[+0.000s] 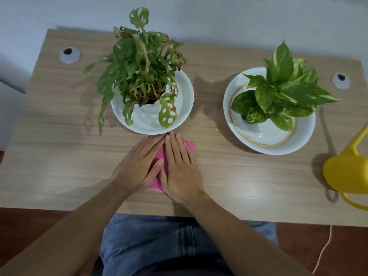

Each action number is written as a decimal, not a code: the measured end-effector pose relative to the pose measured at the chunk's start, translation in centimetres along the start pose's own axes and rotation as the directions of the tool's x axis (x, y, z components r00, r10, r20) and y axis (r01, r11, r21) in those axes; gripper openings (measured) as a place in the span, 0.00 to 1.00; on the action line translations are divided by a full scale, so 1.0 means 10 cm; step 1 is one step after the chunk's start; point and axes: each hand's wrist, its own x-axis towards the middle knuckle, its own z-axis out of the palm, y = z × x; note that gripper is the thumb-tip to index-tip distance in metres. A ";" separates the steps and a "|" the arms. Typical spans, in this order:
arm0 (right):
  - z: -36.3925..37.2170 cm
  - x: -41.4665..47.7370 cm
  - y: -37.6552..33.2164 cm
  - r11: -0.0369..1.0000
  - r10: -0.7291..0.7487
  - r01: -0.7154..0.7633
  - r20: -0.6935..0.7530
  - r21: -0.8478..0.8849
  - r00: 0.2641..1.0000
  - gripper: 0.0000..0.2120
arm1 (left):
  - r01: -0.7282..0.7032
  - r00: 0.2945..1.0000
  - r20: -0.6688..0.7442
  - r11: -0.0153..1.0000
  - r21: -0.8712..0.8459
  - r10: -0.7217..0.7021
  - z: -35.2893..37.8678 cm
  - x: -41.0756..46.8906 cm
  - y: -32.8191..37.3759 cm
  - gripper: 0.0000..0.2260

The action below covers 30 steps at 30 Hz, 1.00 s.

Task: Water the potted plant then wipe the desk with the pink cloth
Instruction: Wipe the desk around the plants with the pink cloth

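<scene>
A pink cloth (161,156) lies flat on the wooden desk (249,176), just in front of the left plant's white dish (185,100). My left hand (137,166) and my right hand (180,166) press flat on the cloth side by side, fingers stretched toward the dish, covering most of it. The left potted plant (139,66) has holed, partly browned leaves. A second potted plant (284,90) with bright variegated leaves stands in a white dish (302,140) at the right. A yellow watering can (346,172) sits at the desk's right edge.
Two round cable grommets (70,54) (341,80) sit in the desk's back corners. A grey wall runs behind the desk. My lap in jeans (159,246) is below the front edge. A thin cord (324,250) hangs at the lower right.
</scene>
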 end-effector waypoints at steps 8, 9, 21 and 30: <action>-0.04 0.01 0.06 1.000 -0.024 0.024 0.027 0.003 0.999 0.36 | -0.009 1.000 0.022 1.000 0.019 0.009 -0.04 0.01 0.03 0.32; -0.06 0.00 0.09 0.999 -0.033 0.033 0.036 -0.003 0.999 0.36 | -0.014 1.000 0.025 1.000 0.019 0.013 -0.04 0.01 0.04 0.32; -0.43 -0.30 0.73 0.974 0.056 -0.027 0.123 -0.224 0.991 0.34 | -0.005 1.000 0.017 0.991 0.135 0.003 0.00 -0.01 0.02 0.34; -0.34 0.09 0.63 0.980 0.120 -0.118 0.001 -0.157 0.993 0.35 | 0.017 0.999 0.024 0.991 0.136 -0.020 0.01 0.00 0.01 0.35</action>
